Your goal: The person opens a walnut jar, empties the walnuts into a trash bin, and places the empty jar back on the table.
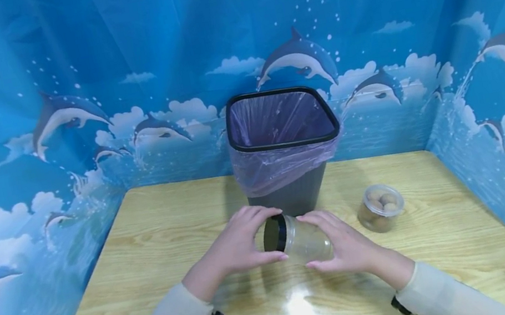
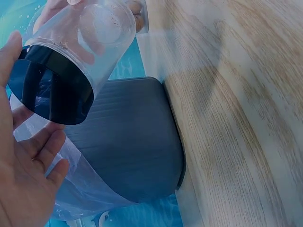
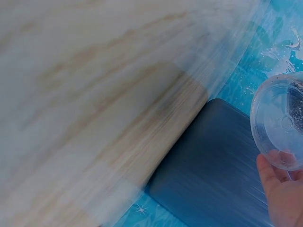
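A clear plastic jar [image 1: 307,242] with a black lid [image 1: 274,234] lies nearly sideways in the air above the table, its lid end to the left. My left hand [image 1: 239,244] grips the lid end, thumb below and fingers above. Around the base end, the right hand [image 1: 348,242] holds the clear body between thumb and fingers. The left wrist view shows the lid [image 2: 52,87] close up, with several fingertips of the left hand [image 2: 28,175] beneath it. From the right wrist, the round jar bottom [image 3: 274,123] appears above the right hand's fingers [image 3: 270,175].
Just behind the jar stands a dark grey trash bin [image 1: 285,197] with a black rim and a purple liner [image 1: 279,167]. A small clear tub [image 1: 381,216] of round brown items sits right of it on the wooden table [image 1: 182,220]. Blue dolphin curtains [image 1: 136,43] enclose the table.
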A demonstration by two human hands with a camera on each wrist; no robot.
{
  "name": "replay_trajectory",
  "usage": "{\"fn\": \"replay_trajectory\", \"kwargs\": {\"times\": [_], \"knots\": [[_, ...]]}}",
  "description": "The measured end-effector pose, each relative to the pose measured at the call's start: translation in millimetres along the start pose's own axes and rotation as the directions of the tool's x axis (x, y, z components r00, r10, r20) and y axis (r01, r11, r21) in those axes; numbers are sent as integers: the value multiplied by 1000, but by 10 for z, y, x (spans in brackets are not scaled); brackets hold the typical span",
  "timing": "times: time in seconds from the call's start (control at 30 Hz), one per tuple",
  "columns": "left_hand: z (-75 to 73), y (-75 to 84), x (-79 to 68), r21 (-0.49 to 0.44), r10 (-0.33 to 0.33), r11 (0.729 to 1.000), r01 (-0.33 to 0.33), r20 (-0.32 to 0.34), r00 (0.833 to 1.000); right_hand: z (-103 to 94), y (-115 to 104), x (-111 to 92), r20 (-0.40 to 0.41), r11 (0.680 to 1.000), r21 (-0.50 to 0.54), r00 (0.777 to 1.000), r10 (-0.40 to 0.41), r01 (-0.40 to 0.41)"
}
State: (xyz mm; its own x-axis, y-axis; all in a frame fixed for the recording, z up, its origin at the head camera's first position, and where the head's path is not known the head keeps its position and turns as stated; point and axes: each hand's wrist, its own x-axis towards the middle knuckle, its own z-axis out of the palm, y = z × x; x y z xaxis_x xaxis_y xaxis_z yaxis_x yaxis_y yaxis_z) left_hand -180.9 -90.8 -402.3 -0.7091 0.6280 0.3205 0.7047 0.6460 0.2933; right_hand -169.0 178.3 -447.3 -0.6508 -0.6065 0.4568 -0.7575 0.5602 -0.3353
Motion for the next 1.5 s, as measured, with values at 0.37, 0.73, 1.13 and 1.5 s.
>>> {"fn": "replay_trajectory", "kwargs": {"times": [0.37, 0.73, 1.13, 1.5], "knots": [[-8, 17, 3, -24, -20, 999, 22, 51, 998, -27, -32, 12, 19, 1000, -9, 1000, 0, 0], [18, 21, 10, 5, -20, 1000, 20, 70, 997, -45, -55, 41, 27, 1000, 0, 1000, -11, 11], [35, 3, -3, -5, -29, 1000, 30, 75, 997, -74, -83, 40, 34, 1000, -9, 999, 9, -8], [46, 21, -22, 32, -226, 974, 224, 77, 971, -89, -86, 46, 24, 1000, -11, 1000, 20, -20]]}}
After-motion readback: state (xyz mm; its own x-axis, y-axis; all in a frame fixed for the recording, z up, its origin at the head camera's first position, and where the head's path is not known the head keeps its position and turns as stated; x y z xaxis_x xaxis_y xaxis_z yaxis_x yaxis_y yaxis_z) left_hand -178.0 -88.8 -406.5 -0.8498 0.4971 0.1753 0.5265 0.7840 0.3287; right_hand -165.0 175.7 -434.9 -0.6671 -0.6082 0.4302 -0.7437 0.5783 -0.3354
